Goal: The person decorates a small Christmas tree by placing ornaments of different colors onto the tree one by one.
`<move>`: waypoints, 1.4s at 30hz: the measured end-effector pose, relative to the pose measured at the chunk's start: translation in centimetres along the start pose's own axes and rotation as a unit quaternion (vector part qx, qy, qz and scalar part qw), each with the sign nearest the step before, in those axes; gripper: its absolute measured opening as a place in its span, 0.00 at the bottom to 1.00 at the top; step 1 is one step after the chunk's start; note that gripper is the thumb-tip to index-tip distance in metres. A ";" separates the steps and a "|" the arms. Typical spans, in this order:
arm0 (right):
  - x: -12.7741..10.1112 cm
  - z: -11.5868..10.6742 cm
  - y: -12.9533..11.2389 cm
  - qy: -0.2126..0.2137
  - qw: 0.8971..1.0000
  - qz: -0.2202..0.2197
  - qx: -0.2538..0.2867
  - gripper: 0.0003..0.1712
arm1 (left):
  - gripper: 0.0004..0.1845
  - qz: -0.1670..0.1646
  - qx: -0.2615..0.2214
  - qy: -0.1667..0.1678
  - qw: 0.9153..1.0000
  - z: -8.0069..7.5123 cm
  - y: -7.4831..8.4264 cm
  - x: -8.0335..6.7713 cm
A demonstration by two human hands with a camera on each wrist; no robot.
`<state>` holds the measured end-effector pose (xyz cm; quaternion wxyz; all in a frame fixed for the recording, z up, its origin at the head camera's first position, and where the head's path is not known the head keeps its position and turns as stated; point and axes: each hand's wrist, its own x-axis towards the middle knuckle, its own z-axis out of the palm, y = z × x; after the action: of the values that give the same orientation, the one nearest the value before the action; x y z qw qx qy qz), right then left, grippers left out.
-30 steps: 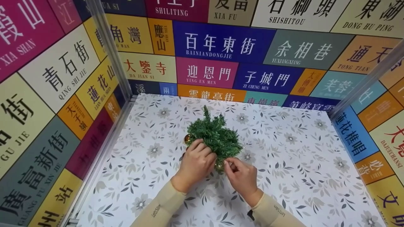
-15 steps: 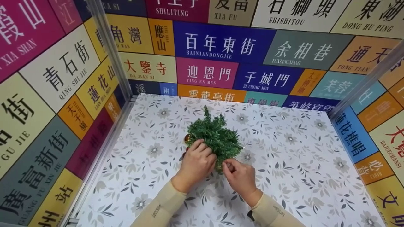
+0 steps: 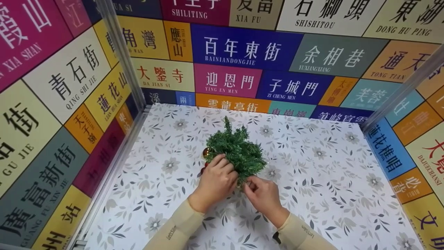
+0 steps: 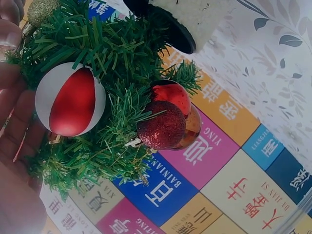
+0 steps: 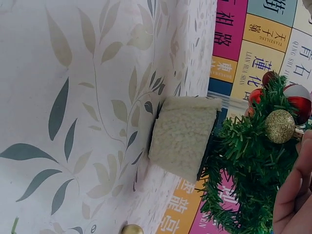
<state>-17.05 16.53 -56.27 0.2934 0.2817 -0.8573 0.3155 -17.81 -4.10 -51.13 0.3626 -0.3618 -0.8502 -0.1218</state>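
Note:
A small artificial Christmas tree (image 3: 239, 149) stands on the patterned table, its base (image 5: 183, 136) wrapped in cream fleece. My left hand (image 3: 216, 180) has its bent fingers in the near side of the foliage, gripping a branch. Close beside it, my right hand (image 3: 263, 194) pinches the hanger end of a gold glitter ball (image 5: 280, 126), which lies against the green needles. A red and white ball (image 4: 70, 100) hangs next to the left hand. Farther along hang a dark red glitter ball (image 4: 162, 125) and a shiny red ball (image 4: 175, 95). The left fingertips are partly hidden.
One gold ball (image 5: 132, 229) shows at the bottom edge of the right wrist view. Walls (image 3: 242, 45) printed with coloured street-name panels enclose the table (image 3: 166, 198) at the back and both sides, with metal posts (image 3: 125, 52) at the corners.
My right hand has shifted slightly left, closer to the tree and to the left hand. Less of the gold ball shows in the head view. The left hand has stayed nearly still.

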 end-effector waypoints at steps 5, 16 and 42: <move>0.0 -0.1 0.1 0.003 1.000 -0.005 0.008 0.09 | 0.14 0.001 -0.008 -0.001 1.000 -0.1 0.0 0.0; 0.0 -0.7 0.3 0.017 0.999 -0.022 0.020 0.10 | 0.04 0.004 -0.016 0.014 1.000 -0.2 -0.2 0.0; -3.2 -3.3 9.9 -0.046 0.990 0.093 -0.099 0.09 | 0.57 -0.105 0.004 0.038 0.994 0.4 -1.0 -1.3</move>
<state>-20.47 26.16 -60.11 0.2500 0.1847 -0.9193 0.2415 -18.13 -5.31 -52.33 0.3817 -0.2643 -0.8693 -0.1695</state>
